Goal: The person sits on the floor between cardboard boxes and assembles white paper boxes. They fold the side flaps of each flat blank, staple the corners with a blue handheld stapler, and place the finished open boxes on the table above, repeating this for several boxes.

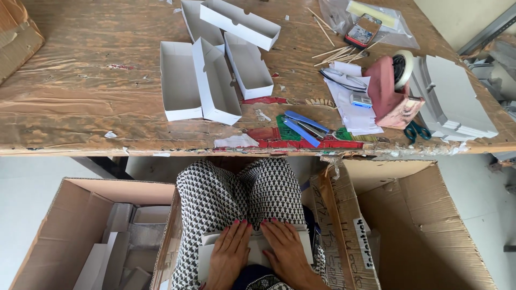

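Observation:
My left hand (229, 253) and my right hand (287, 248) lie flat, fingers together, pressing on a small stack of flat white card pieces (307, 240) resting on my lap, which is covered by black-and-white patterned cloth (236, 190). Both palms face down on the card and neither hand grips anything. On the worn wooden table (80, 96) ahead lie several folded open white boxes (215, 70), well beyond my hands.
An open cardboard box (70, 215) with white card pieces stands at my left, another open cardboard box (424, 225) at my right. On the table: a pink tape dispenser (392, 94), blue stapler (303, 128), scissors (416, 130), wooden sticks (338, 53), a grey card stack (457, 99).

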